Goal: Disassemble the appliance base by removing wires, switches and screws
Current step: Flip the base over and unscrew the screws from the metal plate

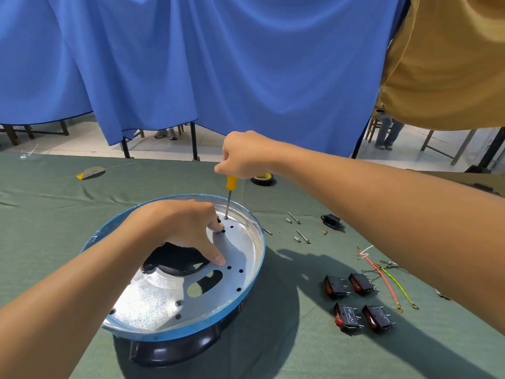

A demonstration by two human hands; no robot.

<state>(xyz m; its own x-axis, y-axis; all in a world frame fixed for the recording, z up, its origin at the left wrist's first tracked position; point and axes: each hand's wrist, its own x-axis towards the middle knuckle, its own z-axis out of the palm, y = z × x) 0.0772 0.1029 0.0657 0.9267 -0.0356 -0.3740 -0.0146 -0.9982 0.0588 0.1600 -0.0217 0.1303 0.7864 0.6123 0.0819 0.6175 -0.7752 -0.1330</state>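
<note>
The appliance base [254,258], a round metal pan with a blue rim on a black plastic body, sits on the green cloth in front of me. My left hand [180,228] rests inside it, fingertips and thumb pressing on the metal plate. My right hand [246,155] grips a yellow-handled screwdriver [231,191] held upright, its tip on a screw [226,218] at the pan's far side. Several black rocker switches [358,302] with red buttons lie to the right. A red wire [381,277] and a yellow-green wire [396,285] lie beside them.
Loose screws and small spacers [299,231] lie right of the pan, with a black power socket [332,221] behind them. A tape roll [263,179] sits behind my right hand, a grey-yellow piece [91,172] at far left. Blue curtain hangs beyond the table edge.
</note>
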